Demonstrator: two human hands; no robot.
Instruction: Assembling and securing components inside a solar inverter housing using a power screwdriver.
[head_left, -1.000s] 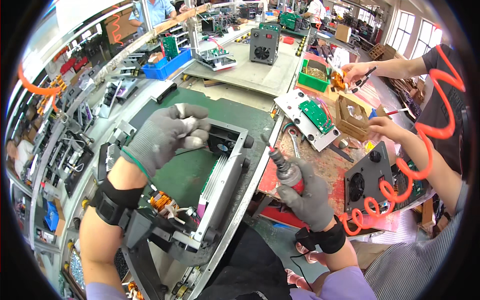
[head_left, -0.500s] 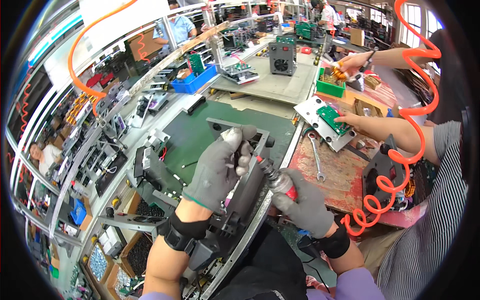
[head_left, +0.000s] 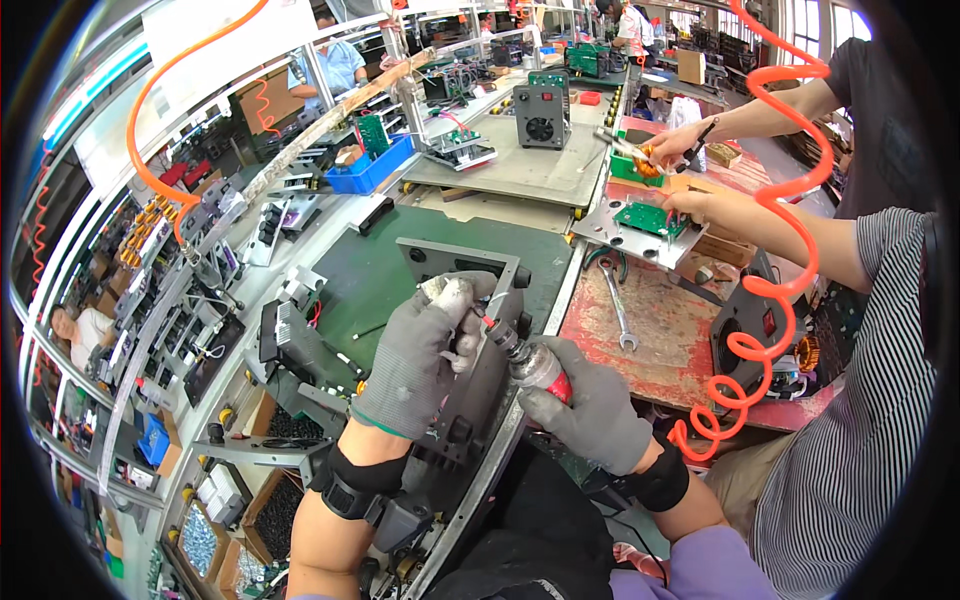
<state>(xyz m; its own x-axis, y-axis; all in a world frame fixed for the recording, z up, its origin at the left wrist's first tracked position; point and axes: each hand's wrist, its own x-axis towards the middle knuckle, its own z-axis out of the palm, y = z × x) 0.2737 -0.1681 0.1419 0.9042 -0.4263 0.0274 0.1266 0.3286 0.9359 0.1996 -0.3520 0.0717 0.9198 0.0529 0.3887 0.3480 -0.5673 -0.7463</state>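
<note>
My right hand, in a grey glove, grips a power screwdriver with a clear-and-red body. Its tip points up and left, close beside the fingers of my left hand. That gloved hand is closed at the upper part of a dark grey metal panel, which stands on edge before me. What its fingers pinch, if anything, is too small to make out. The panel has black round feet and rests by the green work mat.
At right, a co-worker's hands hold a metal plate with a green circuit board. A wrench lies on the worn red tabletop. An orange coiled hose hangs at right. Boxes of screws stand lower left.
The screwdriver tip has come up closer to my left fingers. The co-worker's plate has tilted flatter. The whole view has shifted slightly.
</note>
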